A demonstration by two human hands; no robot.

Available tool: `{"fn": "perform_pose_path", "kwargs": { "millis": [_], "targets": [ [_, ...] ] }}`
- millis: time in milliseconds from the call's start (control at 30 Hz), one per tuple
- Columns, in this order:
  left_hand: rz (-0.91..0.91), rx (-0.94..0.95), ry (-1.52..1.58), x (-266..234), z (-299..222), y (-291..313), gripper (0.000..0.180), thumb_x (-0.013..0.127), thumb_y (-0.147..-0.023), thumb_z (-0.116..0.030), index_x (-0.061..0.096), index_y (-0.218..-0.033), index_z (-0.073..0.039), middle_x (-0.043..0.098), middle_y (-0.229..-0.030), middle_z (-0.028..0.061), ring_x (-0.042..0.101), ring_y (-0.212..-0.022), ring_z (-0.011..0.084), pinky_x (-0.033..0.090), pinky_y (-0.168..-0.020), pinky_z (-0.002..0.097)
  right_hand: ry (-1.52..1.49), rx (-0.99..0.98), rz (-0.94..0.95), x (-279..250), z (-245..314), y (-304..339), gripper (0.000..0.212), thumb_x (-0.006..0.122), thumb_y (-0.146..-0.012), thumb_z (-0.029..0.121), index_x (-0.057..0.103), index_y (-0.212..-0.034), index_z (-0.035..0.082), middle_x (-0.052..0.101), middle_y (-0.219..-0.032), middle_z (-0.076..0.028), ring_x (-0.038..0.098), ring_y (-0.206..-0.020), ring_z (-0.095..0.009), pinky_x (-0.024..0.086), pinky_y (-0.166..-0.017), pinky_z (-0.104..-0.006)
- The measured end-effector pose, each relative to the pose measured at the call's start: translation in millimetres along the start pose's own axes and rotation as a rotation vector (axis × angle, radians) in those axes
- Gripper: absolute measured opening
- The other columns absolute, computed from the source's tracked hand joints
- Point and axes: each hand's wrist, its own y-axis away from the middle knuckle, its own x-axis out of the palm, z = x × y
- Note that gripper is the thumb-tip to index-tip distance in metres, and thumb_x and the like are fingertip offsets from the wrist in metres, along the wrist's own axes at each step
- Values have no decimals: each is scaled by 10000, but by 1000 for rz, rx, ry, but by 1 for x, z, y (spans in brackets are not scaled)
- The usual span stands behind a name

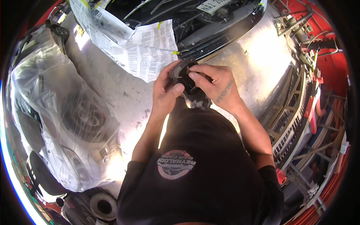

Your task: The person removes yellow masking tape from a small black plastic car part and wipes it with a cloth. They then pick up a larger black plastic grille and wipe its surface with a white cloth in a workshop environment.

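Observation:
A dark, curved part, looking like a hollow black plastic car piece, is held up in front of my chest. My left hand grips its left side, thumb on the near edge and fingers behind. Over the part's hollow face, my right hand has thumb and forefinger pinched together; whatever lies between them is too small to make out. The part's lower end shows pale grey scuffed patches and hangs below my right hand.
Ahead stands a car with its front open, partly masked with taped newspaper. Another car under clear plastic sheeting fills the left. Metal racks with grilles and long parts line the right. Concrete floor lies between.

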Motion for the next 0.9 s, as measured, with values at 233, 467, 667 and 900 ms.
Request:
{"fn": "perform_pose_path", "kwargs": {
  "millis": [233,467,667,900],
  "targets": [
    [-42,-101,7,-3,8,2,739,760,-973,-316,440,-1526,55,590,-1440,153,594,-1299,237,480,-1109,402,-124,224,-7,-8,-1,2,226,687,-960,114,761,-1147,12,767,-861,-150,751,-740,-228,576,-694,-332],
    [-55,-170,82,7,2,1,676,672,-1025,-381,459,-1523,24,612,-1418,146,620,-1294,253,515,-1073,419,-19,26,-143,-10,-8,5,198,712,-952,18,772,-1138,-11,733,-842,-86,667,-750,-108,520,-678,-255],
    [-47,-163,100,11,1,2,658,666,-1033,-375,457,-1520,15,616,-1413,136,629,-1284,246,529,-1058,417,17,-32,-147,-12,-9,6,190,748,-904,6,781,-1092,1,709,-998,-98,672,-825,-173,529,-713,-297],
    [-78,-174,30,8,11,7,626,698,-1034,-333,466,-1515,-7,638,-1330,97,668,-1183,191,604,-896,331,383,-439,-171,-1,-5,-1,216,783,-759,85,766,-975,80,677,-1020,-66,623,-973,-280,526,-789,-397]
  ]
}}
